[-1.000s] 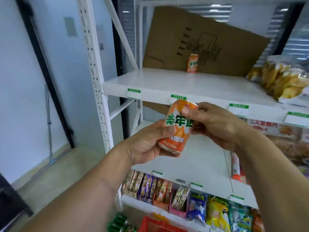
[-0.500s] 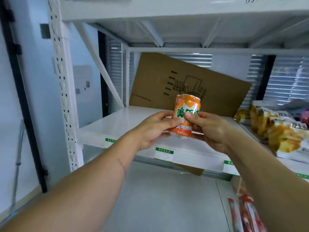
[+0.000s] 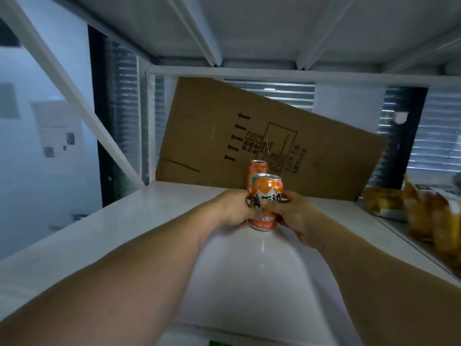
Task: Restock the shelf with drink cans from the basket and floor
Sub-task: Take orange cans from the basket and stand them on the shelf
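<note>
Left hand point(image 3: 233, 211) is wrapped around the front orange can point(image 3: 265, 202) from 9 o'clock, and the right hand point(image 3: 290, 214) clamps it from 3 o'clock, base on the white shelf point(image 3: 139, 221). Green Chinese lettering on a white band, can't make out the brand. A 2nd orange can point(image 3: 258, 169) stands right behind at 12 o'clock, in front of tilted cardboard point(image 3: 249, 136) printed with 5 arrows. Yellow snack bags point(image 3: 429, 211) far right.

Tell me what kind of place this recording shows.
Likely a small shop or its stockroom: white metal shelving, an orange drink can being set in front of another can, packaged snacks alongside, and flattened cardboard behind.
</note>
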